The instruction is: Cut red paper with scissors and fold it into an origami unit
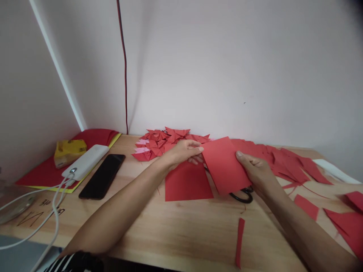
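A red paper sheet is held up above the table, tilted. My right hand grips its right edge, thumb on the face toward me. My left hand is at the sheet's upper left corner, thumb and fingertips closed on it. Under my left hand a second red paper square lies flat on the wood. Black scissors handles poke out below the held sheet; the rest of the scissors is hidden. Behind my left hand sits a pile of folded red and pink paper pieces.
Cut red papers spread along the back right, with a white strip beside them. A narrow red strip lies near the front. At left are a black phone, a white power bank with cables and a yellow packet.
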The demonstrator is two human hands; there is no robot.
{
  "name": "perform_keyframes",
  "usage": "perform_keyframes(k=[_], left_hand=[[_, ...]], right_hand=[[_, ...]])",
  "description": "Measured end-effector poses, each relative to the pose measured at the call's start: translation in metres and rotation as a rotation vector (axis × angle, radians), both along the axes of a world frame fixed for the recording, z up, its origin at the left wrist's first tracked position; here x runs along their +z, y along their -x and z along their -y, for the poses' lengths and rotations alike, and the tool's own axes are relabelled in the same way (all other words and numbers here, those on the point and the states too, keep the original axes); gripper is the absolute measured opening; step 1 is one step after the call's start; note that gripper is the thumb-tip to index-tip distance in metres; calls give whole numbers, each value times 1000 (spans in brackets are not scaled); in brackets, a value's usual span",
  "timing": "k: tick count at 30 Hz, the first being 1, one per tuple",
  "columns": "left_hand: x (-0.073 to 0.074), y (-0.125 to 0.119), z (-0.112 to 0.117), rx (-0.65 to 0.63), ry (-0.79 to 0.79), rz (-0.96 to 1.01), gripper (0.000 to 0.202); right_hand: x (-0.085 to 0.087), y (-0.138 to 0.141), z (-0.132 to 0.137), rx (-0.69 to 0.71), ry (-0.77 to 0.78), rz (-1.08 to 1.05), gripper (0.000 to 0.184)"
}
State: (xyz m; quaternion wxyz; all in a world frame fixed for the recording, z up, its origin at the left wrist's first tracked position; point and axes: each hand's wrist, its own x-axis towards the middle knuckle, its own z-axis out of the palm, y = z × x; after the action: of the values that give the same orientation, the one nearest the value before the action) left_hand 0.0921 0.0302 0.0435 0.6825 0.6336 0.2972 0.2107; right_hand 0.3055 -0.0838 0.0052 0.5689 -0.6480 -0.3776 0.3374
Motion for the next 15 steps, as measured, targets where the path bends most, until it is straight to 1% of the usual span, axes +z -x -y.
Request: perform_keyframes(k=[3, 6, 12, 15], left_hand=[[-3, -2, 2, -21, -9, -15, 10], [-4, -3, 3, -17, -27, -29, 15], [-2, -5, 5, 4, -55, -41, 20], [-3, -6, 5, 17, -70, -46, 22]], right_hand=[[-3, 0, -1, -28, -16, -14, 35], [-4, 1, -1, -36, -14, -2, 35], [-3, 1, 0, -47, -17, 104, 38], [-3, 3, 0, -53, -26, 93, 38]])
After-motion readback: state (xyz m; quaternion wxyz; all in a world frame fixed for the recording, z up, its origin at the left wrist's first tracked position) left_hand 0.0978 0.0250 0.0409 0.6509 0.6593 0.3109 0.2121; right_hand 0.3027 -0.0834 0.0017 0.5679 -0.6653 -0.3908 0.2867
